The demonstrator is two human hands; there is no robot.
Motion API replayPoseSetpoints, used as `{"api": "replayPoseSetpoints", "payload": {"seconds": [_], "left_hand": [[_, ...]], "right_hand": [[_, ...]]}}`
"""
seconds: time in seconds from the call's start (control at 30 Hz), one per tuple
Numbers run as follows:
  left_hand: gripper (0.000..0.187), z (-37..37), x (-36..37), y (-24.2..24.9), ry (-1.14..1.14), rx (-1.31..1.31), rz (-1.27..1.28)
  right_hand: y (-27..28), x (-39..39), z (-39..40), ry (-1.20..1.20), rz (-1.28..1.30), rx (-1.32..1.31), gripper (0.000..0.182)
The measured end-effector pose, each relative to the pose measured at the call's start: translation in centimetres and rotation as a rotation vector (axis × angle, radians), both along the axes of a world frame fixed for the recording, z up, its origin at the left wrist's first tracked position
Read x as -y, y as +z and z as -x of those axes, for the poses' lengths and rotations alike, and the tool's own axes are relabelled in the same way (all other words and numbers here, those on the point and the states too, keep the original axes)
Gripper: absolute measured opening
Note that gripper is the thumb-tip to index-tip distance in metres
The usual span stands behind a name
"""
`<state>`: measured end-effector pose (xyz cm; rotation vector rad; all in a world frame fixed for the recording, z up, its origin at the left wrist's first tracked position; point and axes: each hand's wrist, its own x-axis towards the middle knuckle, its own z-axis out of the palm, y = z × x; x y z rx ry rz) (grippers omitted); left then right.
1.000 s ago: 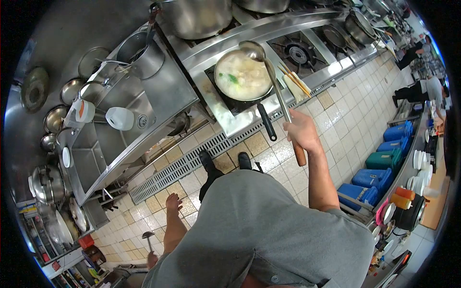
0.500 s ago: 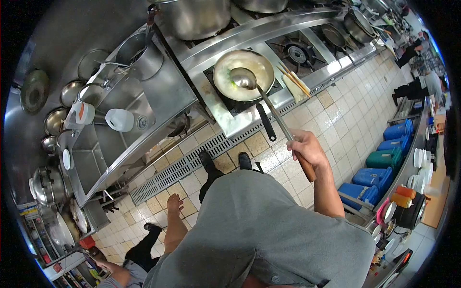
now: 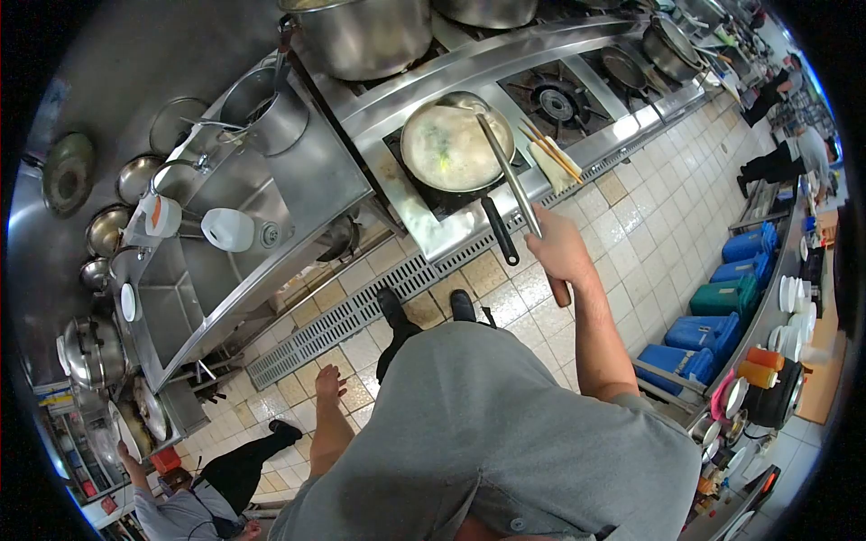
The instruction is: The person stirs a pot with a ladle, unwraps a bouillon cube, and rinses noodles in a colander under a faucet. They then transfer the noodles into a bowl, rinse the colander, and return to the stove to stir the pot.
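Note:
My right hand [image 3: 557, 248] is closed around a long-handled metal ladle [image 3: 505, 162] with a wooden grip end. The ladle's bowl is tilted at the far rim of a frying pan [image 3: 456, 189] on the stove. Whitish, foamy liquid [image 3: 433, 135] fills the pan, with a spot of yellow-green in it. The pan's black handle [image 3: 499, 231] points toward me, just left of the ladle shaft, and nothing grips it. Low at my side hangs my left hand [image 3: 330, 382], its fingers apart and nothing in it.
Chopsticks [image 3: 552, 151] lie on a folded cloth [image 3: 557, 171] right of the pan, beside a bare burner [image 3: 559, 102]. Large pots [image 3: 365, 36] stand behind. A sink [image 3: 203, 270] is at left. One person [image 3: 194, 505] is at lower left; others are far right.
The ladle's bowl has moved from the middle of the pan to its far rim. My right hand has shifted forward. At lower left, the other person has turned and stretches an arm out.

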<state>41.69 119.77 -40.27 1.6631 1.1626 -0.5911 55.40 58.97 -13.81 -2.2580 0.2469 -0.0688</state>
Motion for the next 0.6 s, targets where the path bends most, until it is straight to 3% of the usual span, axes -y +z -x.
{"api": "replayPoseSetpoints", "payload": {"seconds": [0.03, 0.07, 0.27, 0.43, 0.6], "left_hand": [[0.048, 0.0, 0.0, 0.2, -0.002, 0.0, 0.01], [0.048, 0.1, -0.1, 0.0, -0.002, 0.0, 0.01], [0.047, 1.4, -1.2, -1.0, 0.019, -0.003, 0.001], [0.049, 2.5, -0.6, 0.1, 0.018, -0.037, 0.008], [0.05, 3.9, -2.0, -1.7, 0.03, -0.034, 0.015]], "right_hand": [[-0.1, 0.1, -0.5, 0.018, 0.129, 0.107, 0.043], [0.2, 0.3, -0.8, 0.014, 0.199, 0.042, 0.043], [-0.1, 0.7, -3.7, 0.202, 0.302, 0.014, 0.049], [-0.8, 0.9, -4.4, 0.206, 0.365, -0.039, 0.043], [-2.7, 2.7, -4.2, 0.185, 0.37, -0.07, 0.04]]}}
